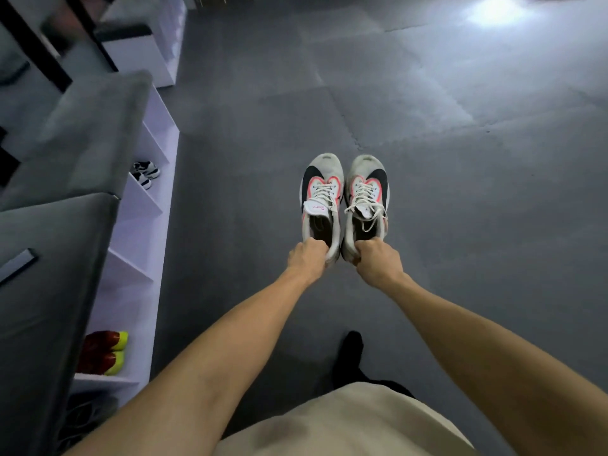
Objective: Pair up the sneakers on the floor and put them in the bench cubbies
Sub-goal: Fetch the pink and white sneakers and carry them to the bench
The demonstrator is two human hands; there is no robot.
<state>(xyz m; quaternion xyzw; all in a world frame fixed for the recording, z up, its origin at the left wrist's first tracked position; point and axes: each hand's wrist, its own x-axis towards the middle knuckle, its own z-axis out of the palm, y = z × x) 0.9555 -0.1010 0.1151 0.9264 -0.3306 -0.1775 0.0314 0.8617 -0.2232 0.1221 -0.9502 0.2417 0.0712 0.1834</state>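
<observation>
dim | glare on floor (493,11) top-rt | edges warped, blurry left

The bench (65,199) stood at the left, its cubbies (138,225) facing the floor (427,126). One pair (146,174) sat in a far cubby, another pair (105,352) in a nearer one. Right of the bench, two sneakers (343,195) hung side by side, apart from it, above the floor.

I hold a white sneaker by its heel in each hand, left hand (307,260) and right hand (378,260), mid-frame above the grey floor (427,110). At left, bench cubbies (144,205) hold a red-yellow pair (108,352).
</observation>
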